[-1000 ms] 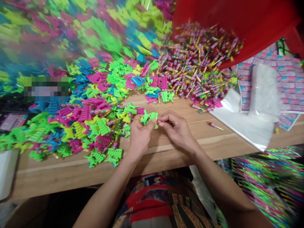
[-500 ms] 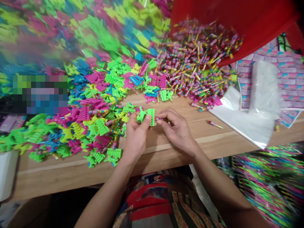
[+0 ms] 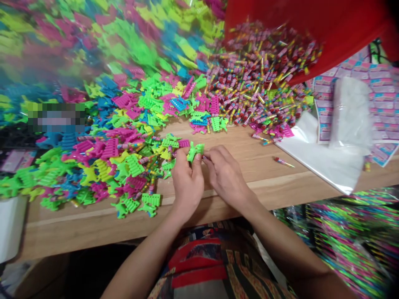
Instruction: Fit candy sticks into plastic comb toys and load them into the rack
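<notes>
Over the wooden table, my left hand [image 3: 188, 178] pinches a bright green plastic piece [image 3: 195, 151] with slots along one edge, its thumb lying over the front. Close beside it, my right hand [image 3: 227, 174] is closed on a small candy-like tube [image 3: 205, 157], mostly hidden by the fingers. The tube's end meets the right edge of the green piece; whether it sits in a slot I cannot tell. Left of my hands lies a pile of similar pieces [image 3: 102, 170] in green, pink, yellow and blue, some with tubes in them.
A large heap of tubes [image 3: 249, 91] spills from a red container [image 3: 299, 37] at the back. Clear plastic bags [image 3: 350, 116] lie on printed pink sheets [image 3: 385, 104] at the right. One loose tube [image 3: 283, 162] rests on the wooden table [image 3: 262, 199]. Bagged colourful items [image 3: 339, 241] stand below its edge.
The green piece has turned in my left hand and now shows less of its flat slotted side. My left hand has shifted slightly right, nearer my right hand.
</notes>
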Tool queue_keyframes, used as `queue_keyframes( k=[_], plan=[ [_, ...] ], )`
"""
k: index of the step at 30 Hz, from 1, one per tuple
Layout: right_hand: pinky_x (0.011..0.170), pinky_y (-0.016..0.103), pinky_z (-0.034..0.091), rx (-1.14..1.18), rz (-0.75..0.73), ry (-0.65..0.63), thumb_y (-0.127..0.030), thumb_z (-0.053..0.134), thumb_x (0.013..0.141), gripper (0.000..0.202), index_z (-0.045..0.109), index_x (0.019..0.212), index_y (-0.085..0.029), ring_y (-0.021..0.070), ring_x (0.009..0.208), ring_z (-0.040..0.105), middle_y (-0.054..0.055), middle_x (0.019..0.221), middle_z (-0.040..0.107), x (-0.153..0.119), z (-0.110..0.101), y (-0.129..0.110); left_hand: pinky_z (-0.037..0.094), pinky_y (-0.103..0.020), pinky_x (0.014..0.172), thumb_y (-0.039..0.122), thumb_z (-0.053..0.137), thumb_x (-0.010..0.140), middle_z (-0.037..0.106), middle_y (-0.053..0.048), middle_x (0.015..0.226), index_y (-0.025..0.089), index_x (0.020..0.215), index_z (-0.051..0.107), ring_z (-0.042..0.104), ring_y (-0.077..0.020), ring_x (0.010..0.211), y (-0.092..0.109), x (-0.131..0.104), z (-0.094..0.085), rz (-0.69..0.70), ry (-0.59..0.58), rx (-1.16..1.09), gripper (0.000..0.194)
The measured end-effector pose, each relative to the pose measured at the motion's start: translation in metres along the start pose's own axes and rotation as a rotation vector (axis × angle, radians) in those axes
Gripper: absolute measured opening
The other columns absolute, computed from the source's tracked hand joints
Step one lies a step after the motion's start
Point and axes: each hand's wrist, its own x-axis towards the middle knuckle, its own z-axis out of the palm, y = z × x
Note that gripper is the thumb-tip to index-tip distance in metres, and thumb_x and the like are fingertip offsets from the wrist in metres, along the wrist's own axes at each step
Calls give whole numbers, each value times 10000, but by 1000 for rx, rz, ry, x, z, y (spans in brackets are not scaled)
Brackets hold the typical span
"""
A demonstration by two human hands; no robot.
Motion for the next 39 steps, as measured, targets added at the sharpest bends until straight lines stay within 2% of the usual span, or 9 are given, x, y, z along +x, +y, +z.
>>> queue_keyframes(
  k=[5,14,17,21,25,29,32,35,39],
  plan=[
    [827,403,537,30,57,58,-86,469,968,202,636,1015,-189,253,940,619,109,978,635,-1,7,7,439,-291,711,293,594,955,659,-3,842,213,1055,573,602,-174,758,-3,-3,-1,39,10,66,130],
    [736,324,525,371,13,87,-208,650,956,60,696,996,-211,186,828,650,31,894,673,6,-5,30,285,-231,513,325,712,880,444,80,624,209,1013,592,382,-93,528,-3,5,-4,-193,-16,-296,213],
    [764,341,529,330,-43,90,-199,613,979,99,702,1016,-225,196,878,654,43,934,682,5,-7,30,328,-220,533,301,739,860,506,69,640,195,986,600,419,-85,548,-1,7,-6,-222,-73,-378,215],
    [777,343,525,351,-105,60,-191,604,992,142,718,1065,-235,191,891,650,45,947,674,8,-13,25,423,-230,572,354,814,782,639,28,767,187,987,591,558,-99,609,2,12,-10,-365,-188,-678,345],
    [781,332,538,518,-39,54,-257,676,966,123,727,1075,-234,186,894,672,35,954,693,7,-14,25,458,-227,591,317,924,640,684,15,848,191,998,572,648,-114,673,6,17,-17,-560,-295,-839,518],
    [797,345,562,604,24,32,-290,710,942,122,701,1046,-227,197,924,692,46,996,712,2,-13,27,462,-223,587,241,933,599,682,31,811,207,1000,537,636,-103,640,9,17,-20,-663,-282,-856,564],
    [788,351,561,559,-59,12,-266,690,951,48,681,968,-222,197,904,689,46,957,705,3,-15,27,452,-236,577,282,900,633,657,36,774,208,972,521,618,-110,616,8,14,-17,-630,-254,-797,514],
    [776,347,541,431,-151,-10,-213,629,981,47,658,945,-225,190,885,671,40,926,690,6,-16,27,434,-241,581,328,834,723,615,49,720,199,979,536,557,-103,594,7,8,-12,-445,-142,-588,414],
    [789,346,523,339,-149,-8,-146,575,991,99,627,959,-224,186,896,647,37,935,662,4,-14,23,395,-232,573,318,740,832,574,56,693,199,969,555,505,-103,598,7,-2,-8,-268,-47,-260,259]
  ],
)
